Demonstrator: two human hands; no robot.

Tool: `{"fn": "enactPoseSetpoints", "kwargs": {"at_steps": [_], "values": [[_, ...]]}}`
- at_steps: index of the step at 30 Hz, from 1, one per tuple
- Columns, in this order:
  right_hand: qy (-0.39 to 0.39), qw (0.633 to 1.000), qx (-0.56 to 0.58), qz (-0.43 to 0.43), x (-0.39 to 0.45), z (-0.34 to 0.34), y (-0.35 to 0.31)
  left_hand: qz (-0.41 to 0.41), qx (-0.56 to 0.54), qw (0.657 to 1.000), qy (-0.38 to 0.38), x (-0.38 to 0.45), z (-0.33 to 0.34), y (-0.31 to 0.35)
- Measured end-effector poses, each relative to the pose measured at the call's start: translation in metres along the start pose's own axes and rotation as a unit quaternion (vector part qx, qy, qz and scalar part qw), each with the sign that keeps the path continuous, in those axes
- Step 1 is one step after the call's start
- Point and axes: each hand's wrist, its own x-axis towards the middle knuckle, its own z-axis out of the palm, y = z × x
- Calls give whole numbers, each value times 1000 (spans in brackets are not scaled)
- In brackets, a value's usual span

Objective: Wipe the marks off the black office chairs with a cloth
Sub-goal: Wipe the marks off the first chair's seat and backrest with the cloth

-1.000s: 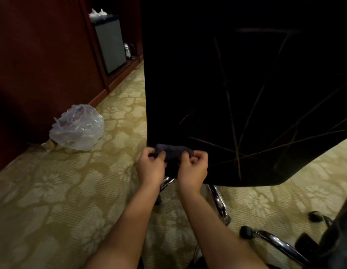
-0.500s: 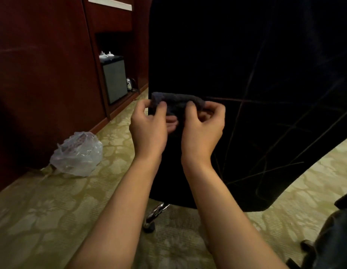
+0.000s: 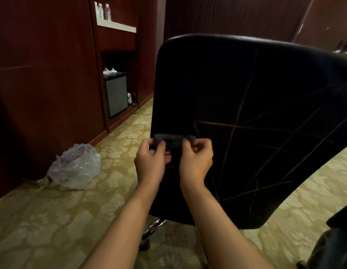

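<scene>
While both hands work close together, the left hand [image 3: 151,162] pinches one end of the dark cloth [image 3: 173,141] between thumb and curled fingers, and the right hand [image 3: 196,162] pinches the other end the same way. Stretched between them, the cloth runs side to side, its long axis level, held up right in front of the chair back [image 3: 246,123], near that back's left edge and a little below its middle; whether it actually touches the black surface I can't tell. It looks soft and limp, a light thing that folds wherever it is gripped, so I'd judge a bunched handful in the palm the better hold for rubbing, not these fingertip pinches. Pale marks [image 3: 236,129] cross the chair back in long thin lines, spreading toward its right and lower edges, all unwiped as they lie. Below, a chrome chair base [image 3: 154,226] peeks out over the patterned carpet [image 3: 42,220]. Off left, a crumpled clear plastic bag [image 3: 74,167] sits by the dark wood wall [image 3: 42,74].
</scene>
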Motion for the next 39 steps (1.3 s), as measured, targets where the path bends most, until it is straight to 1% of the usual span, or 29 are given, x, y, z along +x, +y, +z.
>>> {"fn": "enactPoseSetpoints", "kwargs": {"at_steps": [4,7,9,11,12,14,17,19,21,24,26,28,30,32,34,36,39], "values": [[37,992,70,-97,19,2,-86,90,-70,993,-21,5,24,85],[48,982,66,-169,29,-1,-137,161,-64,985,-10,9,37,139],[41,977,59,-199,30,-4,-151,189,-46,981,0,13,41,156],[47,973,39,-222,28,-5,-146,207,-28,978,8,17,40,151],[51,973,27,-223,27,-4,-137,209,-18,978,8,17,38,142],[50,982,2,-184,24,-2,-111,178,1,984,-6,14,32,112],[9,994,-46,-103,14,-7,-77,109,7,994,-22,3,17,68],[-13,994,-55,-91,14,-12,-72,89,9,996,-28,-2,16,64],[2,992,-42,-123,16,-16,-89,89,-12,996,-22,-4,20,83],[47,977,15,-207,24,-20,-143,160,-79,983,-32,-8,36,138],[42,971,38,-232,29,-26,-178,198,-94,975,-43,-12,45,175],[30,972,38,-231,34,-28,-193,220,-83,971,-46,-12,52,195],[43,972,8,-230,35,-26,-185,232,-61,971,-24,-7,55,188],[53,975,-23,-216,33,-23,-161,241,-26,970,2,-4,54,164],[47,980,-54,-185,31,-22,-128,221,3,975,4,-2,50,129],[24,986,-89,-140,28,-25,-96,187,24,982,-2,-4,44,93],[-8,990,-112,-82,23,-30,-67,139,55,989,-16,-11,34,57]]}}
